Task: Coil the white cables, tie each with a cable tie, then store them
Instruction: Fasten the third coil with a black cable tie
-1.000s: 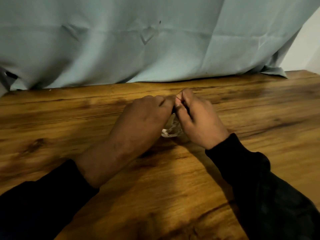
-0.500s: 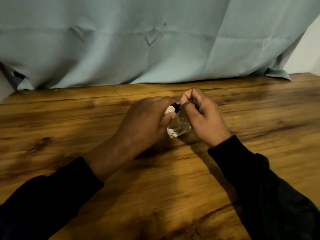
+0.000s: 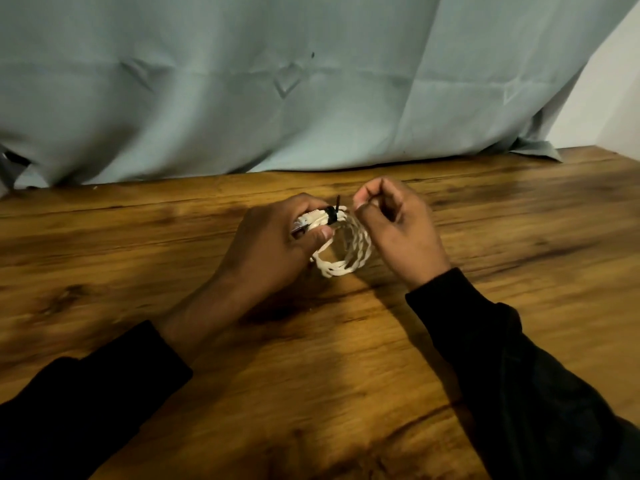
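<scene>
Coil point(image 3: 343, 244) between hands, above table point(image 3: 519, 271)

Dim, warm light falls from above and ahead, so my forearms throw dark shadows toward me on the desk point(image 3: 519, 237). A soft sheen shows left. My sleeves point(image 3: 554, 410) go near black, slightly blurred throughout.

A wooden tabletop point(image 3: 346, 375) with dark grain streaks and knots is filling the lower part of the head view, running from the left edge to the right edge. A pale blue-grey cloth point(image 3: 277, 98) is hanging behind the tabletop, its lower edge resting along the tabletop's far edge. The coiled white cable point(image 3: 346, 251) is sitting near the middle of the tabletop, though whether its bottom is touching the wood cannot be told.
</scene>
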